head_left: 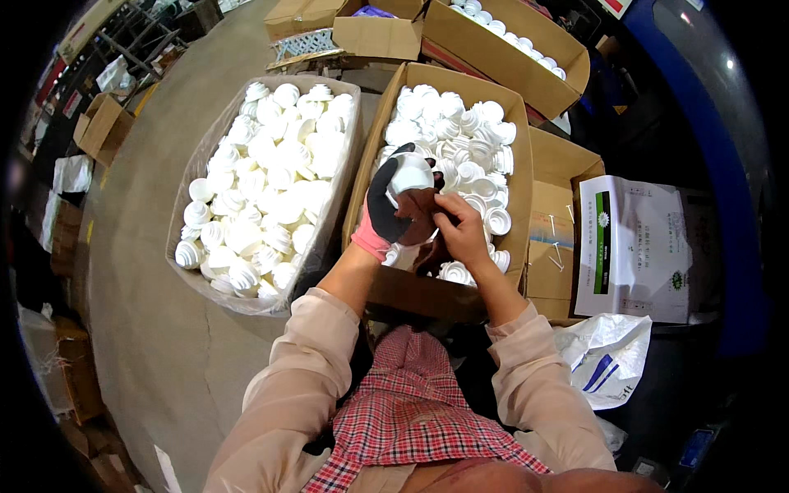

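Note:
My left hand (386, 201), in a black glove with a pink cuff, grips a round white plastic part (412, 176), one smooth side turned up. My bare right hand (460, 232) pinches a limp dark brown piece (417, 215), cloth or abrasive sheet, I cannot tell which, against the part's near side. Both hands are over the near half of a cardboard box (519, 164) heaped with similar white parts (468, 148). Left of it stands a plastic-lined bin (349, 140) piled with more white ridged, dome-shaped parts (263, 189).
Behind, another long carton (493, 57) holds a row of white parts. Flattened printed cardboard (633, 246) and an open carton (555, 177) with thin white sticks lie to the right, a white plastic bag (612, 361) nearer me. Grey floor (156, 271) stretches along the left.

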Demonstrator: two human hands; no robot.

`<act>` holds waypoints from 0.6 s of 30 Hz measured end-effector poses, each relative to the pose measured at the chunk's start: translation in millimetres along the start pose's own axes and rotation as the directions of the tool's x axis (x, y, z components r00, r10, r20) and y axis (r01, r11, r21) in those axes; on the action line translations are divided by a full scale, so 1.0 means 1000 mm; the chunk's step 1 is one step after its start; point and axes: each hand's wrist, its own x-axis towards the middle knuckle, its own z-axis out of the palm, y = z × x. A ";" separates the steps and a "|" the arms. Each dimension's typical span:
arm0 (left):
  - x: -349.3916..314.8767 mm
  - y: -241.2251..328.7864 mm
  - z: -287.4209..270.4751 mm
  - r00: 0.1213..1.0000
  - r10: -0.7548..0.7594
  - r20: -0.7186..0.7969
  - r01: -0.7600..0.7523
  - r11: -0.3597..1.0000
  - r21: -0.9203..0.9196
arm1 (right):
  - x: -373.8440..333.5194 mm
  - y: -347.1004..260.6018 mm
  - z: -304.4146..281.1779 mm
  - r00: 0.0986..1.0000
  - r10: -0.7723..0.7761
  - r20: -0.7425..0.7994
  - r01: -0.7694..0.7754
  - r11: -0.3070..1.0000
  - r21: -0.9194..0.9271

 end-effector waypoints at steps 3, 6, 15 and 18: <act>-0.005 0.001 0.024 0.989 0.056 -0.138 -0.062 0.997 -0.040 | -0.007 -0.027 0.009 0.985 -0.169 0.041 0.173 0.945 -0.277; -0.005 -0.004 0.025 0.981 -0.069 -0.181 0.030 0.978 -0.208 | -0.013 -0.037 0.017 0.970 -0.229 0.087 0.244 0.932 -0.269; -0.006 -0.015 0.016 0.927 -0.222 -0.303 0.312 0.904 0.291 | -0.011 -0.048 0.005 0.950 -0.268 0.162 0.311 0.868 -0.386; -0.014 -0.026 -0.027 0.750 0.203 0.629 -0.587 -0.233 0.775 | -0.005 -0.045 0.007 0.948 -0.304 0.093 0.312 0.834 -0.454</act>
